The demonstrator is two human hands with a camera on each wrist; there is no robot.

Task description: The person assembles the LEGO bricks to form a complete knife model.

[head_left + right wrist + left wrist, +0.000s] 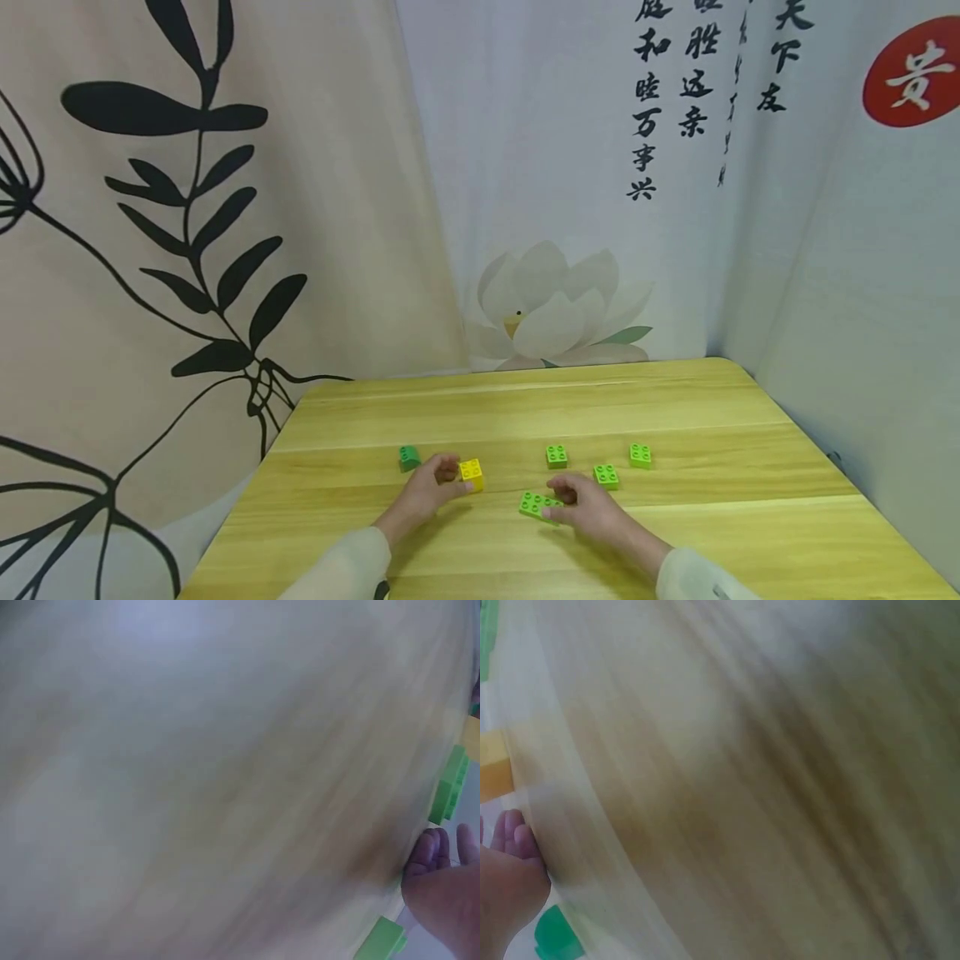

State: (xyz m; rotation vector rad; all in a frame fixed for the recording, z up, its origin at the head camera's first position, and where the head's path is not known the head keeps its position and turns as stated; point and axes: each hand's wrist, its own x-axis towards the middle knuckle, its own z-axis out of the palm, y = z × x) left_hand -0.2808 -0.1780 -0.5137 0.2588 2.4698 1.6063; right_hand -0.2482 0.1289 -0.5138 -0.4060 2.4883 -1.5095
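Yellow plastic makes up one small studded brick (471, 473), standing on the bench (480, 558) beside the person's left hand (429, 490). Just beside the right hand (588, 504) lies a longer light-green brick (532, 503). From the head, each thumb overlaps its brick, so contact there cannot be told; the left wrist view shows a slim gap between fingertips and yellow brick, and the right wrist view shows the long brick just beyond the fingers. Both hands look released, their fingers loosely bent and clasping nothing.

Six bricks show from the head: one yellow, one long light-green, three square light-green bricks (557, 456) (606, 477) (640, 456), and one dark-green brick (408, 457) behind the left hand. That last one's rounded side appears only in the left wrist view, while the studs read clearly only from the head. Blurred wood grain fills most of both wrist views.

Pale sleeves (347, 562) cover the forearms. Behind the bench, seen from the head, hangs a curtain (360, 208) printed with black leaves, a lotus, dark characters and one red oval.
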